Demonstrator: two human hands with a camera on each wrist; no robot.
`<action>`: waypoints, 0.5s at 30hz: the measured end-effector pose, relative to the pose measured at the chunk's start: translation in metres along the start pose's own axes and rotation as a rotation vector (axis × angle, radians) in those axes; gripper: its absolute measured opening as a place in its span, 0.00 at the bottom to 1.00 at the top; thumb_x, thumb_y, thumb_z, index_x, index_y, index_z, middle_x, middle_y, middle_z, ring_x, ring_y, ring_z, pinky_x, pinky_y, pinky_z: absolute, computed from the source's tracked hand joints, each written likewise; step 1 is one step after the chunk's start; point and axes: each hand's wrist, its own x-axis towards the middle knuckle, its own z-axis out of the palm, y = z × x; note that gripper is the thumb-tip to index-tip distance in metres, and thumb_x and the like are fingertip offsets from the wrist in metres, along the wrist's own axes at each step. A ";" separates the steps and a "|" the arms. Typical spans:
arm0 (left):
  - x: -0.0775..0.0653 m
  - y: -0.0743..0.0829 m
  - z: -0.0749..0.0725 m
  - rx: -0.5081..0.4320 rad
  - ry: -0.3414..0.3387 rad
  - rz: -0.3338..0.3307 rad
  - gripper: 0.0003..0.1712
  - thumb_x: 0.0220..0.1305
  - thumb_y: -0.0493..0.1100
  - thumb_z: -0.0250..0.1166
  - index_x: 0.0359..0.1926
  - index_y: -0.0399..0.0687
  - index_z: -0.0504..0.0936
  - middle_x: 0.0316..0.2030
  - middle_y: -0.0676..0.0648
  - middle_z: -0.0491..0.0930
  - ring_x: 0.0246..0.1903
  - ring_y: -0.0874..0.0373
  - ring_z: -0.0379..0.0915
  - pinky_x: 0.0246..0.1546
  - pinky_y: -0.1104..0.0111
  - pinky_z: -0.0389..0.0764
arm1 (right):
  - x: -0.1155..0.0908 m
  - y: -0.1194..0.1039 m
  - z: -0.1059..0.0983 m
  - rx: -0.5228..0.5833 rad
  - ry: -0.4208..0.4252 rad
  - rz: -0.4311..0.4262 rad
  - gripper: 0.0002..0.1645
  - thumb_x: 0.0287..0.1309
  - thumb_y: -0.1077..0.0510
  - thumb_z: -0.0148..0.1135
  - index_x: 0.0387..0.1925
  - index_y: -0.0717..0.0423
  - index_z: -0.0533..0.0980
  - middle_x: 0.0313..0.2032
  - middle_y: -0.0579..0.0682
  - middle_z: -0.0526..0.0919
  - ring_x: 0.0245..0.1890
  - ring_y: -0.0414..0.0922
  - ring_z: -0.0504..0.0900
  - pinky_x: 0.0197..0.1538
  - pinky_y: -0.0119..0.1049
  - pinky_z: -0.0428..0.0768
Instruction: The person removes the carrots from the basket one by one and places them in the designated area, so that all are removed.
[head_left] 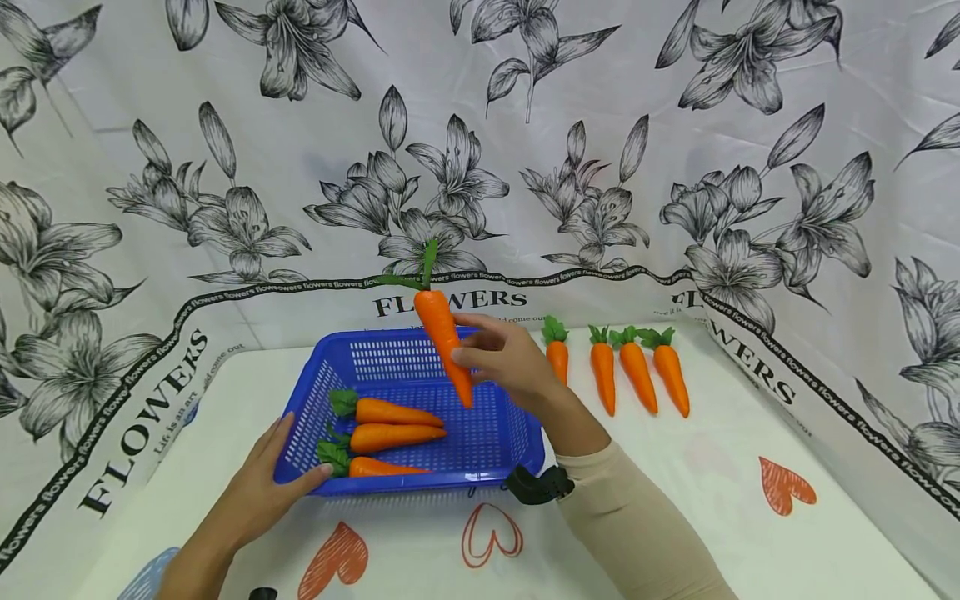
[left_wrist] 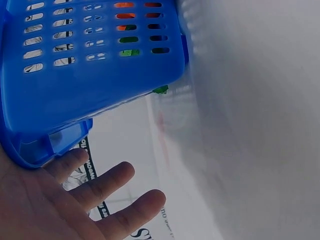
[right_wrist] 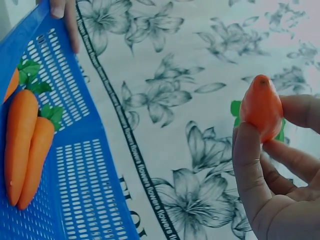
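Observation:
Above the blue plastic basket [head_left: 427,482], my right hand [head_left: 510,358] pinches an orange carrot [head_left: 442,333] between thumb and fingers. Its green leaves point up and its tip tilts down to the right. In the right wrist view the same carrot [right_wrist: 262,107] shows tip-on in the fingers. My left hand [head_left: 262,475] rests against the basket's near left corner, thumb by the front rim. Its fingers [left_wrist: 107,192] look straight and spread in the left wrist view. Inside the basket lie three carrots [head_left: 397,437], leaves to the left.
Right of the basket, several carrots [head_left: 636,379] lie in a row on the white table cover [head_left: 720,483], leaves away from me. A flower-printed cloth [head_left: 600,167] hangs behind. A black strap [head_left: 536,483] is at my right wrist. Something small and dark [head_left: 262,593] shows at the bottom edge.

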 end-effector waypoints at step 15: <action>0.002 0.001 0.000 -0.028 0.003 -0.009 0.61 0.60 0.66 0.62 0.76 0.49 0.32 0.72 0.29 0.35 0.63 0.22 0.45 0.54 0.27 0.51 | -0.048 -0.015 -0.028 -0.037 0.115 -0.070 0.33 0.61 0.63 0.63 0.67 0.58 0.67 0.44 0.64 0.77 0.43 0.57 0.80 0.42 0.49 0.83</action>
